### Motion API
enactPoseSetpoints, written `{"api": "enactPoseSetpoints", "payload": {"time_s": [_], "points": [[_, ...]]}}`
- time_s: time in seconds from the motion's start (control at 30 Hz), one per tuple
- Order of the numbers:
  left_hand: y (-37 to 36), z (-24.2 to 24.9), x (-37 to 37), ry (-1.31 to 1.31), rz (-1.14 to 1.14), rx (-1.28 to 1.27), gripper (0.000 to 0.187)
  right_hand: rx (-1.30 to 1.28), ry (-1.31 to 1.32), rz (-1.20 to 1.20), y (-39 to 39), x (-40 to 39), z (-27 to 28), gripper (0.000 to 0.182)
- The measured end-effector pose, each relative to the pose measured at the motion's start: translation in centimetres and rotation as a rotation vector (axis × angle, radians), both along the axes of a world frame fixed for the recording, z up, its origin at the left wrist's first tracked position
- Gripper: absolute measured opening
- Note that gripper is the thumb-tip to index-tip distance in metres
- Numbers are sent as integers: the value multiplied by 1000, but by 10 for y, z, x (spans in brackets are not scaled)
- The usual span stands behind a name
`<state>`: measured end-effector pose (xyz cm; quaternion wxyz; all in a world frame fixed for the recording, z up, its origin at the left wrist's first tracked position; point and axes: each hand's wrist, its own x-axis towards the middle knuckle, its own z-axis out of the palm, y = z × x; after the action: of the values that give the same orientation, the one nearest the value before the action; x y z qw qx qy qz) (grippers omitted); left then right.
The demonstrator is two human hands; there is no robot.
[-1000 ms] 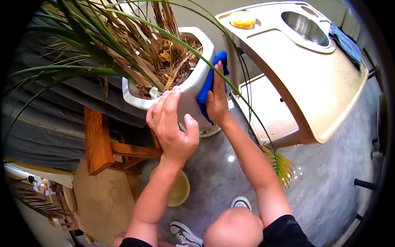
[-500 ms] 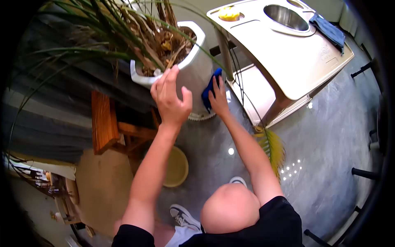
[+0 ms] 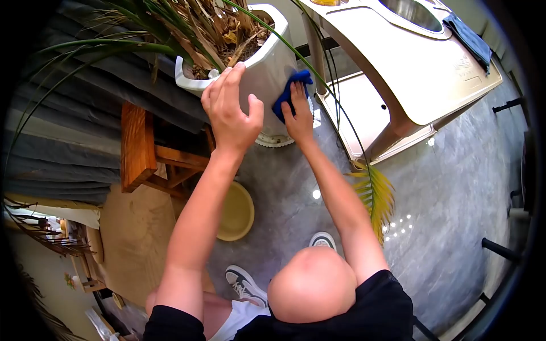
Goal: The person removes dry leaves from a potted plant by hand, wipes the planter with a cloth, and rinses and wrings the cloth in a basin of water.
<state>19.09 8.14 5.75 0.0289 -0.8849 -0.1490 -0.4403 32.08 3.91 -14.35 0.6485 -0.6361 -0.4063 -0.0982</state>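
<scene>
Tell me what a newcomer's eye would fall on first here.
Probably the blue cloth, held under the right hand against the side of the white pot. Next, the plant in that pot at the top, with the left hand at the rim below it. The pale cart at upper right, with a metal bowl in its top, also stands out.
</scene>
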Motion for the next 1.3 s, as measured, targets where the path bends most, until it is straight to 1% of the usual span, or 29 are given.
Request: {"api": "enactPoseSetpoints", "payload": {"time_s": [0.07,0.17,0.2,0.27,0.3,0.37,0.43,0.5,0.53,0.6,0.67,0.77,0.83,0.87,0.93,0.97,1.0,1.07,1.13,1.2,1.23,1.3], "points": [[-2,-1,0,2,-16,-22,57,29,-38,-23,1,6,15,57],[-4,-1,1,0,-11,-31,57,-23,-98,-38,-6,10,11,60],[-5,-1,3,-8,-15,-28,57,-20,-106,-42,-7,10,2,60],[-4,-2,0,9,8,-35,57,-135,-99,-30,-9,7,-26,61],[-4,-2,-1,10,9,-31,57,-212,-90,-22,-12,7,-30,64],[-5,-2,1,5,0,-27,57,-211,-92,-19,-14,7,-39,64],[-4,-1,1,3,-11,-25,57,-221,-90,-7,-16,5,-29,65],[-3,-1,2,0,-19,-29,56,-108,-116,28,-9,8,-9,64],[-3,-1,2,2,-20,-23,56,-113,-112,30,-5,9,7,64],[-3,-1,1,7,-19,-19,57,39,-63,15,9,11,39,64],[-2,-1,1,3,-8,-1,58,44,-85,-13,16,12,44,64],[-3,0,2,3,-14,-15,58,35,-125,-58,13,10,22,65],[-3,-1,2,-1,-12,-17,58,-170,-53,-56,4,1,-18,66],[-2,-2,2,-1,-9,-22,58,-164,-57,-57,-1,-1,-34,66],[0,-2,3,-6,-6,-2,58,-275,-11,-12,-8,-3,-44,67],[-1,-3,1,2,4,3,58,-240,21,13,-6,-2,-49,66],[-3,-3,0,11,-2,-2,58,-245,31,9,-9,-5,-46,66],[-3,-1,2,4,-11,0,58,-201,-65,3,-3,1,-35,66],[-1,0,1,2,-15,8,58,-154,-94,-19,5,3,-1,65],[-3,-1,2,6,-27,7,59,-10,-123,-41,11,5,34,62],[-3,-1,2,10,-19,6,59,4,-126,-31,14,6,42,62],[-4,-1,1,15,-9,3,59,30,-97,-40,21,0,39,62]]}}
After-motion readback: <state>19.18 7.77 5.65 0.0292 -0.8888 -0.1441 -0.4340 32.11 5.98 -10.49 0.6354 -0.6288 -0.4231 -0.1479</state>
